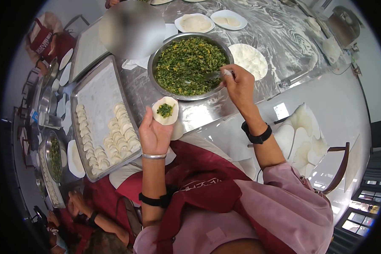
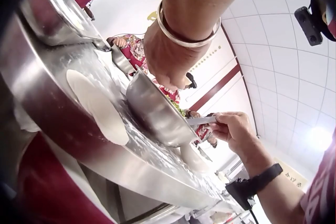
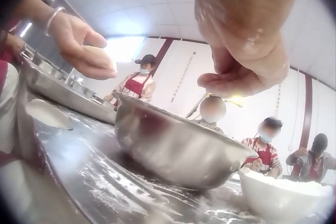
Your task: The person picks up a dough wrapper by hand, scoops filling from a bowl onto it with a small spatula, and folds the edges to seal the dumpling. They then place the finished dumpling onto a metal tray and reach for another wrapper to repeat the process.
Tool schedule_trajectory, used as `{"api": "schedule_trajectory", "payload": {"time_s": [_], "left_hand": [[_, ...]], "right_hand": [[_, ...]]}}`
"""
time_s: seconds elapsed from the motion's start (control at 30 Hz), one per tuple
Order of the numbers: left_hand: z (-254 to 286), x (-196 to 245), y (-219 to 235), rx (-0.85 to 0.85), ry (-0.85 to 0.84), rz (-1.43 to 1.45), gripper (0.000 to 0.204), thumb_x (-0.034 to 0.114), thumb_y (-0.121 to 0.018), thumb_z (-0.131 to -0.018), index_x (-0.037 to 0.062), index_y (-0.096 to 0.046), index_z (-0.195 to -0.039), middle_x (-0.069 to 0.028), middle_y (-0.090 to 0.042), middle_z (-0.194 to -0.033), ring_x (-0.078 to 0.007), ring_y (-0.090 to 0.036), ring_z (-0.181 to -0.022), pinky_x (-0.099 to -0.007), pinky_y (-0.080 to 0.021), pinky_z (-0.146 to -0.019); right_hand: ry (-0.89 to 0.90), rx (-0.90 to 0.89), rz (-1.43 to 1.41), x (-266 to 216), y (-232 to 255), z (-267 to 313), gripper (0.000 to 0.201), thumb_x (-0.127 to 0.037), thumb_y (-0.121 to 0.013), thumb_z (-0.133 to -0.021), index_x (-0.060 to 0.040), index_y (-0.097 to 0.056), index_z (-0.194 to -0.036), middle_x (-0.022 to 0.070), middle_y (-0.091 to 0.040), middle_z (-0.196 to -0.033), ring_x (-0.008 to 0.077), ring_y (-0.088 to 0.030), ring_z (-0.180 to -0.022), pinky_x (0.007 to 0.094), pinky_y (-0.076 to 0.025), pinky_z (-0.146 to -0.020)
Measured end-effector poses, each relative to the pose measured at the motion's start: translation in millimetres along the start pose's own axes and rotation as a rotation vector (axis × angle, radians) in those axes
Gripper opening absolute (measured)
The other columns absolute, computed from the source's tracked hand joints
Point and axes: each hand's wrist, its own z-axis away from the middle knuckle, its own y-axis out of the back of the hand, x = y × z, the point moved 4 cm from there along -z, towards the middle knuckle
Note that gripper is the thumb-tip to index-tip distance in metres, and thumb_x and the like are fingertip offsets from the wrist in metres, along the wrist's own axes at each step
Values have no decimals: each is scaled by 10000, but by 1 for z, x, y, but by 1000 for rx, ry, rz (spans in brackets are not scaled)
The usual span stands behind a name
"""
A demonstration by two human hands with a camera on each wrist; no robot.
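Observation:
In the head view my left hand [image 1: 155, 134] cradles a round dumpling wrapper [image 1: 160, 120] on its fingers, the thumb at its edge. A small mound of green and yellow filling [image 1: 165, 110] sits in the middle of the wrapper. My right hand [image 1: 240, 86] pinches the handle of a flat metal utensil [image 1: 212, 75] over the right side of a steel bowl [image 1: 153, 80]. Its far end dips among the chopped filling [image 1: 190, 59] in that bowl. The left wrist view also shows the right hand [image 2: 234, 129] gripping the utensil [image 2: 201, 121] at the bowl's rim.
A metal tray [image 1: 125, 91] with rows of folded dumplings [image 1: 125, 131] stands at the left. Right of the bowl is white flour [image 1: 249, 61] in a bowl. Plates with wrappers [image 1: 194, 23] lie behind. Another person's hands [image 1: 78, 202] show at lower left; a chair [image 1: 336, 169] stands at right.

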Motion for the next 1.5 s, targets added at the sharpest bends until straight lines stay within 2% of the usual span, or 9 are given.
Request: {"api": "schedule_trajectory", "payload": {"time_s": [0.13,0.23,0.33,0.57,0.77,0.87,1.0,1.33,1.5], "left_hand": [[1,-3,-4,14,3,-3,538,321,-447,-1021,-112,-396,-1336,-263,-456,-1389,-397,-425,-1314,-490,-330,-1134],[2,-6,-9,-15,33,-21,477,301,-443,-1027,-80,-436,-1314,-194,-518,-1333,-321,-484,-1264,-449,-370,-1102],[2,-5,-5,1,12,11,517,313,-425,-1030,-108,-395,-1328,-256,-450,-1393,-395,-423,-1315,-498,-334,-1130],[2,-7,-8,-14,22,12,501,306,-434,-1028,-102,-415,-1319,-236,-476,-1373,-369,-447,-1296,-479,-350,-1120],[7,-5,-10,-29,28,-14,494,303,-446,-1024,-97,-431,-1313,-222,-500,-1353,-351,-464,-1284,-465,-359,-1112],[8,-5,-10,-30,21,2,504,309,-445,-1023,-103,-424,-1312,-241,-484,-1366,-372,-448,-1297,-478,-348,-1121],[6,-7,-6,-54,48,11,483,307,-447,-1024,-91,-452,-1297,-212,-526,-1329,-338,-486,-1266,-452,-367,-1105],[14,1,-2,14,5,-7,508,326,-448,-1021,-95,-438,-1304,-247,-491,-1360,-377,-456,-1287,-472,-339,-1123],[15,5,0,-8,6,19,496,326,-447,-1022,-84,-446,-1301,-226,-509,-1345,-367,-470,-1272,-466,-347,-1118]], "right_hand": [[17,-57,79,10,-8,9,73,-63,-624,-856,-42,-677,-901,133,-647,-724,319,-641,-649,382,-495,-593],[126,-118,133,13,-23,23,93,-53,-640,-826,-60,-684,-907,144,-654,-795,353,-631,-730,416,-497,-637],[196,-172,164,8,-28,31,152,2,-670,-804,-29,-697,-951,138,-651,-811,270,-633,-623,363,-496,-595],[268,-264,278,3,-31,34,158,-49,-653,-792,-82,-703,-938,122,-655,-820,351,-636,-747,425,-500,-638],[269,-58,231,7,-19,32,131,-45,-651,-812,-55,-699,-934,133,-688,-836,320,-666,-715,394,-515,-620],[64,-85,55,7,-7,22,113,-28,-650,-832,-37,-693,-936,139,-691,-819,278,-676,-658,362,-517,-598],[63,-118,-53,-9,-10,11,96,-29,-650,-849,-37,-691,-935,140,-681,-772,215,-674,-612,340,-507,-575],[378,-67,153,-37,-76,-49,70,-75,-644,-812,-88,-691,-861,126,-663,-757,323,-643,-701,415,-493,-612],[388,-137,273,-34,-108,-60,95,-105,-601,-785,-94,-683,-831,152,-662,-774,362,-642,-738,473,-486,-639]]}}
